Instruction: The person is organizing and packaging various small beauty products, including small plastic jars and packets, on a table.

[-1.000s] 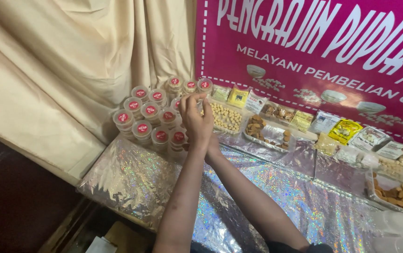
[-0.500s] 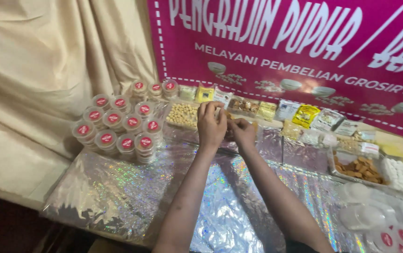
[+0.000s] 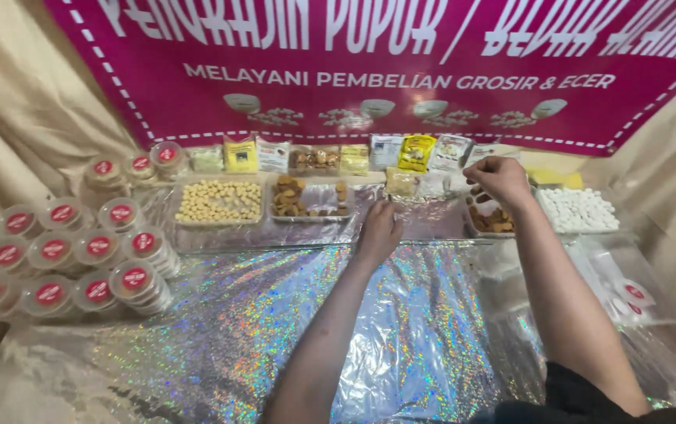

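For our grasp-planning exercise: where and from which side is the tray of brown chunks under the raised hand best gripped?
Grip the tray of brown chunks by its near rim, coming from the front: packets crowd behind it, the tray of white balls flanks it, and the right hand hovers above.

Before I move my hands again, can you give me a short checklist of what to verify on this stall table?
1. Right hand over the tray of brown snacks: ok, closed above it.
2. Whether the right hand holds anything: cannot tell.
3. Left hand on the shiny table cover, near the front edge of the middle tray: ok.
4. Stacked round tubs with red labels standing upright on the left: ok.
5. Tray of white pieces clear of both hands: ok.
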